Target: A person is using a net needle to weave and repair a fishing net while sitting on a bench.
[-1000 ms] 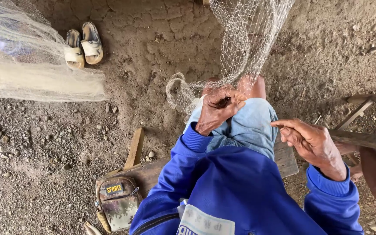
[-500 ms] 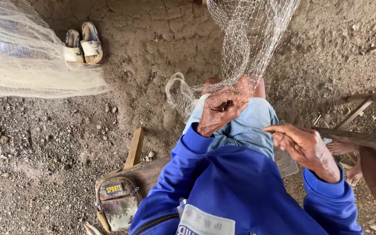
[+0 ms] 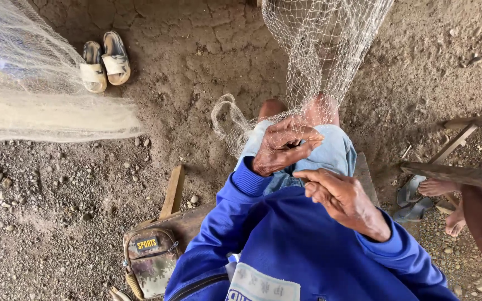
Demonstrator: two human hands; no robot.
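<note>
Head view, straight down over blue sleeves and a lap in pale denim shorts (image 3: 330, 153). Left hand (image 3: 283, 146) curled over the knees, fingers bent and pinched together on the mesh of a fishing net (image 3: 322, 50); whether a tool sits inside that grip cannot be told. Right hand (image 3: 344, 199) just below the left hand and nearer the chest, fingers drawn together with thumb against forefinger, apart from the left hand; whether a thread runs between them cannot be told. Fishing net hanging from above the left hand, draped down onto the knees, with a loose looped bunch spilling onto the dirt just beside the left hand. Second spread of pale net (image 3: 34, 95) well away from the left hand, across the upper corner. Pair of worn sandals (image 3: 105, 61) on cracked earth beyond that net. Camouflage pouch (image 3: 150, 262) on a wooden bench (image 3: 185, 220) below the left hand. Another person's bare feet (image 3: 447, 206) and flip-flops (image 3: 414, 200) beyond the right hand, beside a wooden frame (image 3: 453, 167).
</note>
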